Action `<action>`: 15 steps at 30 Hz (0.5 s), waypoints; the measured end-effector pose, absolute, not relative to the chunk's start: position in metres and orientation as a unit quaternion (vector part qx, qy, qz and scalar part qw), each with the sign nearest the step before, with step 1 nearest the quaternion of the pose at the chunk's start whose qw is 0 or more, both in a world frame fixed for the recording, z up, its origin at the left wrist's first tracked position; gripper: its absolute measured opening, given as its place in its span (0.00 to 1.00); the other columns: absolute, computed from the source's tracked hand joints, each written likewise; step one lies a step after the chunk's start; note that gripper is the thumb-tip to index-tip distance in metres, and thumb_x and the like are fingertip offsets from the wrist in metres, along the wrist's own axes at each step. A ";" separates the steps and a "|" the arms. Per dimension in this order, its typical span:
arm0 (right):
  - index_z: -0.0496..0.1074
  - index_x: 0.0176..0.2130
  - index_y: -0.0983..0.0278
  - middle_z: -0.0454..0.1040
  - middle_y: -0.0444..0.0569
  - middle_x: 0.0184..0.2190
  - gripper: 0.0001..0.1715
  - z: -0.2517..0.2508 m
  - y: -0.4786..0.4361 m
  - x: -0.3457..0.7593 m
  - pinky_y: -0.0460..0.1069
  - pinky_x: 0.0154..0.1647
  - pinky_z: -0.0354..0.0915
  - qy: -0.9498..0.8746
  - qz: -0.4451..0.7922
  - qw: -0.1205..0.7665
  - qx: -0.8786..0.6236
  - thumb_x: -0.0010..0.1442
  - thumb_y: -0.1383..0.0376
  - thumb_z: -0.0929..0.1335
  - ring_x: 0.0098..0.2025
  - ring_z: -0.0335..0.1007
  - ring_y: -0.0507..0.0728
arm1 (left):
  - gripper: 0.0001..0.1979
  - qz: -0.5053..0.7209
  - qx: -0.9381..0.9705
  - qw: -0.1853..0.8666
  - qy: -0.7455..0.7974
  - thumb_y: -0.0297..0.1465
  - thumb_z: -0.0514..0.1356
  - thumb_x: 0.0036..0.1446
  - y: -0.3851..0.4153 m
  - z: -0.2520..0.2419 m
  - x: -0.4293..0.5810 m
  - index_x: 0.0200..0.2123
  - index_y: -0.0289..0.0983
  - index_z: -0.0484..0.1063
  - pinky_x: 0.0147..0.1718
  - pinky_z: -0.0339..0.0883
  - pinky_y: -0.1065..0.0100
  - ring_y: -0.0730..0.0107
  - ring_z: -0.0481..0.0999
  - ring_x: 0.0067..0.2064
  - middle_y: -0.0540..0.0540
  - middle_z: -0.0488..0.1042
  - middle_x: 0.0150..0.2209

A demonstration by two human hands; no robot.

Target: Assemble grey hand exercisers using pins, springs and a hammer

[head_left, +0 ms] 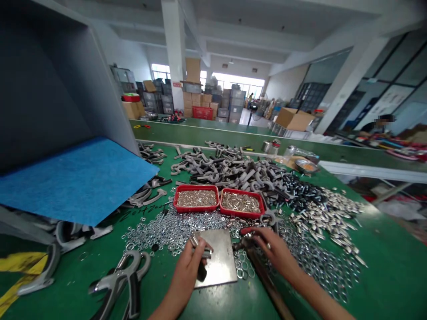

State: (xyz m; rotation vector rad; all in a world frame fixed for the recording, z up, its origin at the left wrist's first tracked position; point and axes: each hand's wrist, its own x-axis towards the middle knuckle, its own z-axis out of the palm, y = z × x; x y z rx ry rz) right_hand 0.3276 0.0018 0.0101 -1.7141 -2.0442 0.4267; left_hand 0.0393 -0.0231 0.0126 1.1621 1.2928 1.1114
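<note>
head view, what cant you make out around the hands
- Head view: the left hand covers most of the small metal pieces it holds, so their shape is unclear.
- Head view: the right hand hides part of the hammer head, and the bottom edge cuts off the hammer handle.
- Head view: the bottom edge cuts off the grey handles.

The right hand (271, 253) partly hides a hammer head (240, 244), and its wooden handle (268, 284) runs off the frame at 6 o'clock. The left hand (187, 278) covers most of a small metal fitting (194, 242), too small to identify.
</note>
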 end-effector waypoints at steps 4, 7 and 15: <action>0.72 0.49 0.65 0.75 0.53 0.46 0.13 0.005 0.073 0.435 0.59 0.51 0.68 -0.604 0.085 0.198 -0.767 0.68 0.64 0.64 0.47 0.73 0.59 | 0.25 0.477 0.452 0.518 0.547 0.55 0.58 0.55 -0.019 0.011 0.044 0.34 0.38 0.71 0.33 0.68 0.69 0.68 0.71 0.30 0.48 0.74 0.31; 0.70 0.52 0.64 0.72 0.51 0.51 0.18 -0.003 0.119 0.471 0.58 0.47 0.71 -0.528 0.069 0.172 -0.829 0.65 0.59 0.68 0.47 0.73 0.58 | 0.26 0.460 0.443 0.544 0.543 0.56 0.57 0.55 -0.023 -0.001 0.055 0.32 0.37 0.70 0.29 0.65 0.70 0.69 0.70 0.27 0.48 0.74 0.28; 0.69 0.53 0.64 0.72 0.52 0.52 0.19 -0.005 0.163 0.471 0.57 0.46 0.72 -0.437 0.062 0.124 -0.889 0.65 0.59 0.68 0.47 0.73 0.59 | 0.29 0.441 0.432 0.565 0.548 0.60 0.57 0.52 -0.026 -0.015 0.070 0.31 0.37 0.70 0.28 0.63 0.69 0.69 0.68 0.26 0.48 0.73 0.26</action>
